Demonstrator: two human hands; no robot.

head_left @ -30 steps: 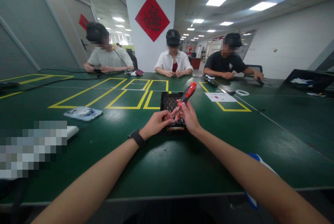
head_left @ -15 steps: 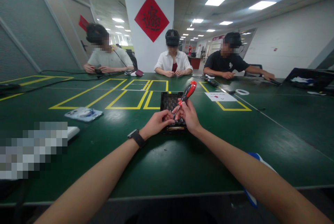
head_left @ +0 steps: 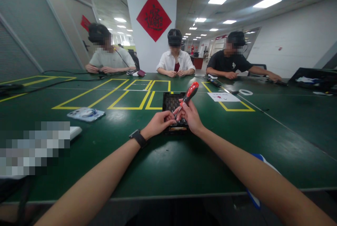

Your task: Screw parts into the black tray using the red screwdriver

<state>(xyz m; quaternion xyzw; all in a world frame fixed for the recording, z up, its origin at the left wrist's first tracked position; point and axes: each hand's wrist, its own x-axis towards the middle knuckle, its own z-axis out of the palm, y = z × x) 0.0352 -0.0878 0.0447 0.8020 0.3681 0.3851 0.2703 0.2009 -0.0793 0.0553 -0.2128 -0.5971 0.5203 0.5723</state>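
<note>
A screwdriver (head_left: 190, 92) with a red and black handle leans up and to the right, its shaft pointing down toward my left fingers. My right hand (head_left: 191, 116) is closed round the lower handle and shaft. My left hand (head_left: 159, 123), with a dark watch on the wrist, pinches near the screwdriver's tip; whether it grips the tip or a small part is too fine to make out. Beneath both hands an open black case (head_left: 170, 101) with a ridged inside lies on the green table (head_left: 158, 170). My hands hide part of the case.
A phone (head_left: 86, 114) lies to the left, with a blurred pale object (head_left: 75, 134) nearer me. Yellow tape marks the table. A printed sheet (head_left: 223, 97) and a white ring (head_left: 245, 92) lie at right. Three people sit across the table.
The screwdriver's handle has turned slightly in my right hand, showing more red. Both hands stay in nearly the same place over the case. The view has shifted a little.
</note>
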